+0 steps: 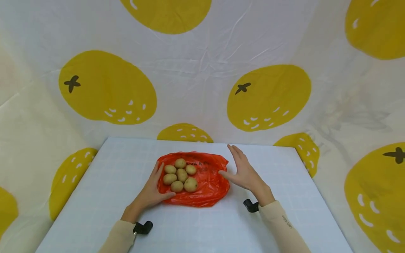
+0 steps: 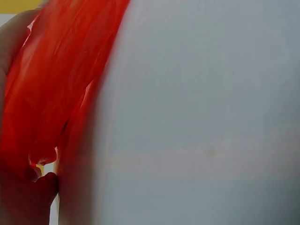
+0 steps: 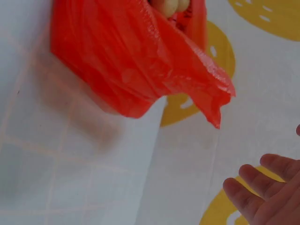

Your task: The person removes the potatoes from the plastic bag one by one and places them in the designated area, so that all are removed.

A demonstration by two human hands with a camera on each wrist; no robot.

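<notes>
Several small potatoes (image 1: 181,175) lie together in the left part of a spread red plastic bag (image 1: 209,186). My left hand (image 1: 151,189) rests along the bag's left side, fingers stretched toward the far side and thumb across its near left corner. Up close in the left wrist view, the red plastic (image 2: 56,84) lies against that hand. My right hand (image 1: 245,173) is at the bag's right end with fingers straight and thumb spread, holding nothing. In the right wrist view, its fingers (image 3: 243,197) are apart from the plastic, and a potato (image 3: 165,6) shows at the top.
A white table (image 1: 95,196) with a faint grid lies under the bag. Behind it hangs a pale cloth (image 1: 190,88) printed with large yellow fruit. Each wrist wears a small black camera, one being the left wrist's camera (image 1: 143,227).
</notes>
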